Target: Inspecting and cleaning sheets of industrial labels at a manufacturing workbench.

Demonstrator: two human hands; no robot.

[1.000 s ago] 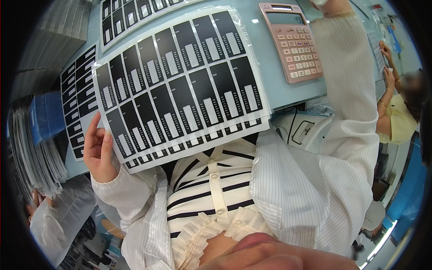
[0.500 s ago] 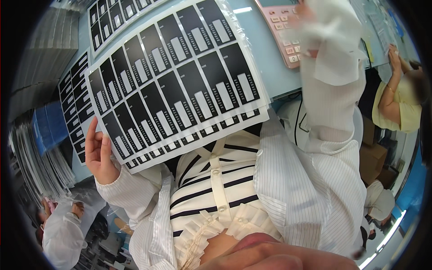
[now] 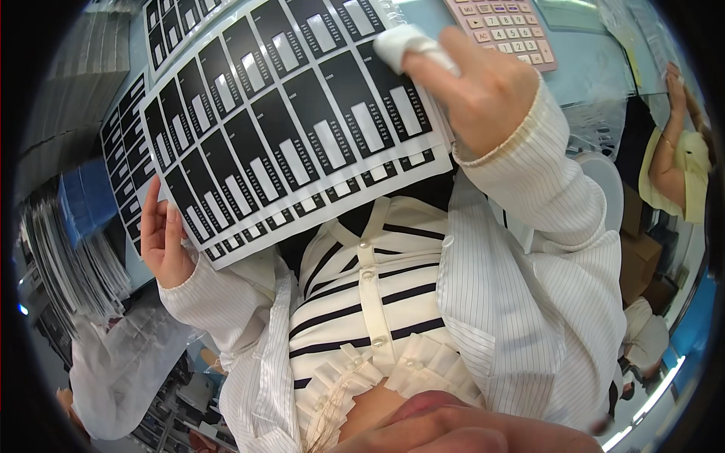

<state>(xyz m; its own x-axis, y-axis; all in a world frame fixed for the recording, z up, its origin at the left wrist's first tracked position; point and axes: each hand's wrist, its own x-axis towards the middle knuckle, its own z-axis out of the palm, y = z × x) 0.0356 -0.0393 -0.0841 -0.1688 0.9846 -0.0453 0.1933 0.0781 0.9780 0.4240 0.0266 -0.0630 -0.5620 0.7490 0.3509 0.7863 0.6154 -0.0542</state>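
A white sheet (image 3: pixel 279 128) printed with rows of black rectangular labels lies tilted over the table's near edge. My left hand (image 3: pixel 162 241) holds its lower left corner, thumb on top. My right hand (image 3: pixel 476 90) presses on the sheet's right side with a folded white cloth (image 3: pixel 404 44) gripped in its fingers. Both sleeves are white with thin stripes.
A pink calculator (image 3: pixel 510 26) lies on the pale blue table beyond my right hand. More label sheets (image 3: pixel 124 143) lie to the left, beside stacked sheets (image 3: pixel 68 249) and a blue tray (image 3: pixel 87 204). Another person's arm (image 3: pixel 672 151) is at the right, a white-clad person (image 3: pixel 121 370) at lower left.
My right hand has come back from the calculator and down onto the sheet's right side with the cloth. The left hand has kept its hold on the corner.
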